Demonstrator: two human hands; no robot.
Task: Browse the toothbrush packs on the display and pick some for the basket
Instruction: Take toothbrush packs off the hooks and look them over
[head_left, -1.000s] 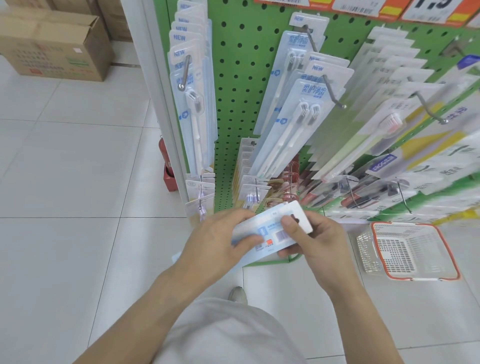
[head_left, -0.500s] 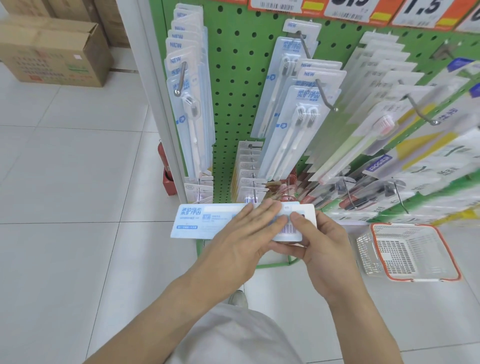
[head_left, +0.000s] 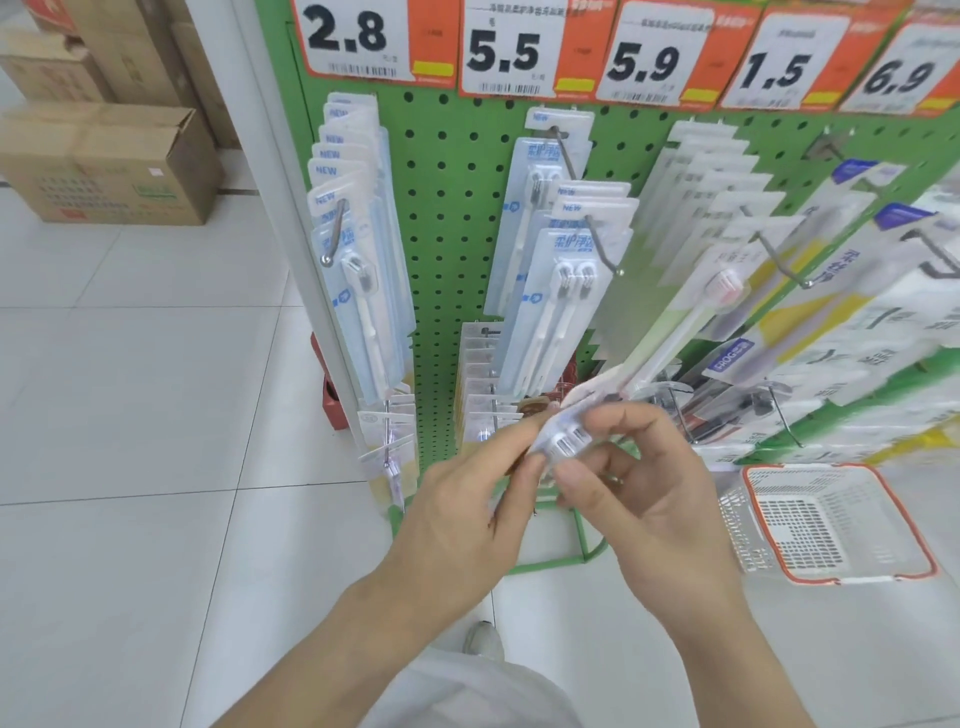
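Both hands hold one toothbrush pack (head_left: 563, 439) in front of the green pegboard display (head_left: 447, 249), low down near the bottom hooks. The left hand (head_left: 462, 514) pinches the near end of the pack between thumb and curled fingers; the right hand (head_left: 639, 499) grips it from the other side with thumb and fingertips. The pack is blurred, so its exact tilt cannot be told; a barcode patch faces the camera, which suggests the back side is up

Step in hand, as judged: inspect the pack, then decide whether it goes into the basket (head_left: 831, 519). Procedure:
- Keep the grip on the card edges, not on the clear blister, which may dent or crack under pressure
- Turn the pack with the fingertips only; the card is thin and likely to bend if twisted between two hands
- For transfer, release one hand and carry the pack flat toward the basket, which stands on the floor to the right, just beside the display base

Materials: the packs hanging on the display are long, narrow, pale blue and white cards with glossy clear fronts, hung on bare metal hooks. The pegboard is painted metal with regular round holes. The basket is translucent perforated plastic with an orange rim. The floor (head_left: 130, 415) is smooth, light, glossy tile; cardboard boxes (head_left: 104, 161) stand at the far left
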